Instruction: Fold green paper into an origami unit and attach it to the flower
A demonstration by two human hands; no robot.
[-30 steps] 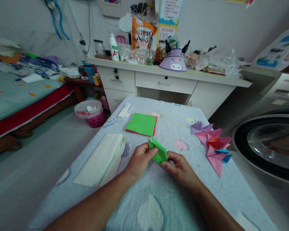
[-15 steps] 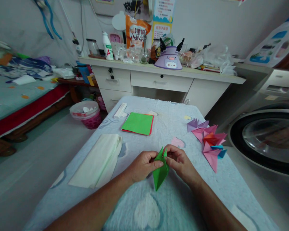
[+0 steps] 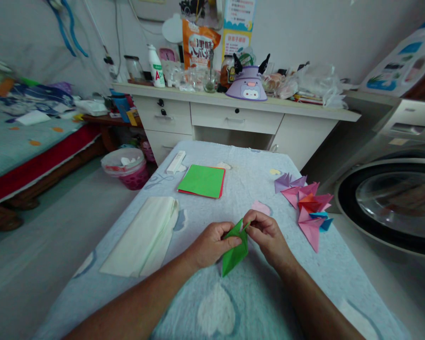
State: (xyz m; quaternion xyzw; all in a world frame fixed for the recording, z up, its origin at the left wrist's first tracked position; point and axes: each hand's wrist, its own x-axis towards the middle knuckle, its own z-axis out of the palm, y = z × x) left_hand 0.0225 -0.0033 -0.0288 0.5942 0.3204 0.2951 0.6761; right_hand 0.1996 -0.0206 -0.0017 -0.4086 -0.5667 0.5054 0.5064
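A green folded origami paper is held between my two hands above the near part of the table. My left hand grips its left side, thumb on the front face and fingers behind. At the upper right, my right hand pinches a narrow pointed flap of the same paper. The paper's long point hangs down to the lower left, and its top points stand apart. Beyond the hands lies a stack of square paper, green on top with red showing at the edge. Several folded paper cranes in purple, pink, orange and blue sit to the right.
A folded pale cloth lies on the left of the cloth-covered table, and a narrow white box near its far left edge. A pink bin stands on the floor. A washing machine is at the right, a cluttered white desk behind.
My right hand has drawn the pinched flap slightly out to the right. The green paper has tilted, its lower point swinging left, and its top opening looks wider.
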